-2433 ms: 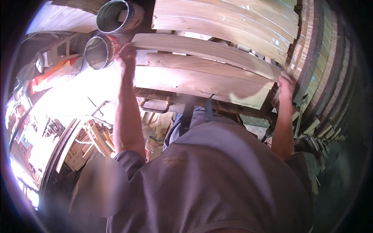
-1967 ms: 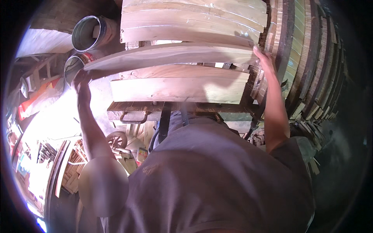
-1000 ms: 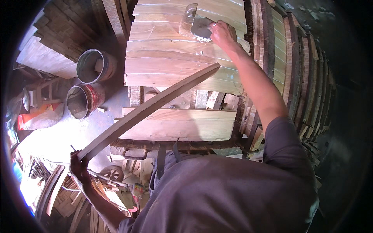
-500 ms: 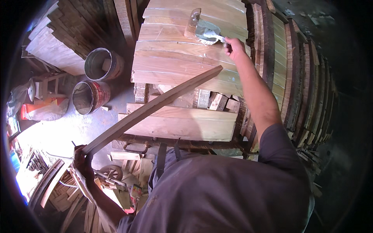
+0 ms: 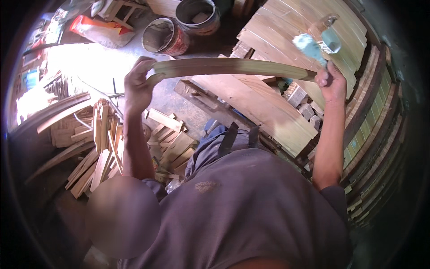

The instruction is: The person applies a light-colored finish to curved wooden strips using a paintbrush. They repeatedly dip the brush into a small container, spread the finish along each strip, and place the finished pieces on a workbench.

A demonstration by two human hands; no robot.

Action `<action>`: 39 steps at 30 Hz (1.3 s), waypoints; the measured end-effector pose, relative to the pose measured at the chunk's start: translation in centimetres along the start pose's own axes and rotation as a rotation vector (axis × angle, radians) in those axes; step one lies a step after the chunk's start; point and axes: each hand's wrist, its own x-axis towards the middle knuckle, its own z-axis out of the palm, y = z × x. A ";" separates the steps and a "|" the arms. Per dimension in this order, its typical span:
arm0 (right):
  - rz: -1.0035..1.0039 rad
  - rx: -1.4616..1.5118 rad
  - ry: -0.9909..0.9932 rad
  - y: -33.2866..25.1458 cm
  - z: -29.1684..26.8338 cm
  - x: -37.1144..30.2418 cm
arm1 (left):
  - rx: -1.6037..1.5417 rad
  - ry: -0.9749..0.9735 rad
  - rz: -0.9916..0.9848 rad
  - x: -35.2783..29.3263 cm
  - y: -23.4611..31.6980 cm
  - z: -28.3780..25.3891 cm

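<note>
A long, narrow wooden board [image 5: 233, 67] is held up crosswise in front of me, its near face smooth. My left hand [image 5: 139, 85] grips the board's left end, thumb below and fingers above. My right hand [image 5: 332, 83] is closed at the board's right end and also holds a brush [image 5: 309, 47] with pale, glue-coated bristles pointing up and left. Just beyond the brush, a cut-open container [image 5: 331, 41] with whitish glue sits on a row of edge-to-edge boards [image 5: 286, 27]. The brush handle is mostly hidden in my fingers.
Two buckets [image 5: 172, 42] stand on the floor at the far left, near a red and white sack [image 5: 101, 31]. Scrap wood [image 5: 101, 157] lies in heaps at the left. Below my board are loose planks [image 5: 264, 107]; stacked panels [image 5: 367, 130] line the right.
My right hand has left the glue container with the brush and come to the board's right end. The board has swung from slanting to nearly level, and my view has turned left.
</note>
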 end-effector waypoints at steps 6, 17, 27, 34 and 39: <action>-0.161 -0.488 -0.177 3.6 16.0 -4.7 | 0.003 0.059 0.062 -1.3 0.2 0.3; -0.580 -1.103 -0.208 7.5 25.1 -9.0 | 0.266 0.073 0.176 -3.0 1.1 0.3; -0.616 -1.296 0.015 4.9 16.7 -9.7 | 0.334 0.055 0.175 -3.3 0.2 0.3; -0.608 -1.566 0.326 3.1 8.6 -9.0 | 0.241 0.081 0.161 -3.1 0.6 0.6; -0.560 -1.418 0.443 1.4 8.6 -10.6 | 0.229 0.102 0.147 -2.8 2.0 1.0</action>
